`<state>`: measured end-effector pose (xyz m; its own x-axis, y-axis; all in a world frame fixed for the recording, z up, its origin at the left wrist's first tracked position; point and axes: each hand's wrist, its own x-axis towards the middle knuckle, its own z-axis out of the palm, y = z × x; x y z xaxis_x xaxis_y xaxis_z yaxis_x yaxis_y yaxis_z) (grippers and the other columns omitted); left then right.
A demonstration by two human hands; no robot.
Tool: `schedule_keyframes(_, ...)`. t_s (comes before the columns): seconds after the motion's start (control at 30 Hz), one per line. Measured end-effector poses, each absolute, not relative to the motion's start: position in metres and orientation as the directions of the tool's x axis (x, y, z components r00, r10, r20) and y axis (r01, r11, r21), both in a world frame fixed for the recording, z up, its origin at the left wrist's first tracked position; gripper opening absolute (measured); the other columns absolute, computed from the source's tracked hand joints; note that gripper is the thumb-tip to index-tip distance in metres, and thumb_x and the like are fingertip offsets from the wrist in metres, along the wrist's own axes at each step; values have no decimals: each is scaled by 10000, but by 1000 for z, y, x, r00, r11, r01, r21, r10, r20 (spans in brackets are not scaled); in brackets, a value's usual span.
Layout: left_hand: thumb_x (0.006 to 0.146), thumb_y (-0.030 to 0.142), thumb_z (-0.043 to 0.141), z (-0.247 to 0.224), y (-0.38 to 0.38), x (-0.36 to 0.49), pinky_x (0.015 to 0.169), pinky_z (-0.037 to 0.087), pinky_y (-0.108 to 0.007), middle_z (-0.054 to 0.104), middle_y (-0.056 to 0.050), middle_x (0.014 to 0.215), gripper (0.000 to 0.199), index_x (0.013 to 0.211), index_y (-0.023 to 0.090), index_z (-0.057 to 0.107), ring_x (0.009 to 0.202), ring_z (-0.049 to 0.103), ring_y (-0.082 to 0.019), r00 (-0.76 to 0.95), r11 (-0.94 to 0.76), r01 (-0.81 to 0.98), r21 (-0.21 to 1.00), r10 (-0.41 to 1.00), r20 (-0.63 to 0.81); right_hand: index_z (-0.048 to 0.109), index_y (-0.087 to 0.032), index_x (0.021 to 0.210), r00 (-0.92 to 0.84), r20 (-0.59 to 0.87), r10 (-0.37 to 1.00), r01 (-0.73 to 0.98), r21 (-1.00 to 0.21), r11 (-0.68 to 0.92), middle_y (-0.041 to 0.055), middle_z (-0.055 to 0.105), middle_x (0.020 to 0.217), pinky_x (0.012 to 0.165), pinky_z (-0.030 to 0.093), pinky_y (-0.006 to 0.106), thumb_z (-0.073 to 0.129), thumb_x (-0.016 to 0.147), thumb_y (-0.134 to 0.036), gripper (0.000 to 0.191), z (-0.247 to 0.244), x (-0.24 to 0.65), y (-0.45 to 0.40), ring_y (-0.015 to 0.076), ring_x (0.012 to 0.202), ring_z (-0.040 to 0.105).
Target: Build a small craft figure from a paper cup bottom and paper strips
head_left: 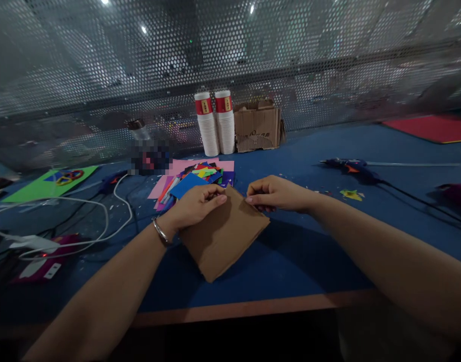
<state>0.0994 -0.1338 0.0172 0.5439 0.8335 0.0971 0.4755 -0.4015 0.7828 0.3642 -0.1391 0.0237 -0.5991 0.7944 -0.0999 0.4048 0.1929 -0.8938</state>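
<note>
So the cardboard piece (225, 234) is between both hands, over the near part of the tabletop (298, 274), turned so one corner points at the person. Pretty squarish, so no obvious long axis. Left hand (198, 205) overlaps it more: thumb on top, fingers apparently closed under the far-left edge. Right hand (266, 193) is at the far-right edge, fingers curled in; can't tell if they're actually pinching it. Paper scraps (200, 176) lie just beyond.

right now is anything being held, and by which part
A brown cardboard piece, held at its far edges: left hand left of the far corner, right hand right of it.
</note>
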Motion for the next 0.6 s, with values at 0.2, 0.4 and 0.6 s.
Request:
schedule_keyframes(0.2,975,491,610,13,-133,102,687,443,-245,678,-18,844,347,926,169,732,746,582,-128,656,-380,364,851,753,56,566,-186,761,-760,-59,647,318,-902,291,-54,488,624,528,306,247,653,931,-574,433,23,361,-143,86,547,421)
schedule_keyframes(0.4,857,609,749,13,-132,101,624,454,-215,692,-18,825,460,942,158,721,676,603,-103,633,-17,188,982,766,-108,512,-193,733,-739,251,626,92,-882,462,-59,412,678,591,280,270,603,996,-542,447,26,354,-150,91,604,329)
schedule_keyframes(0.6,779,635,815,12,-132,104,598,466,-206,703,-19,803,514,920,150,721,648,621,-99,610,132,125,983,771,-181,519,-195,734,-629,391,671,138,-794,592,-38,457,707,630,316,271,590,999,-563,459,29,348,-158,109,654,401)
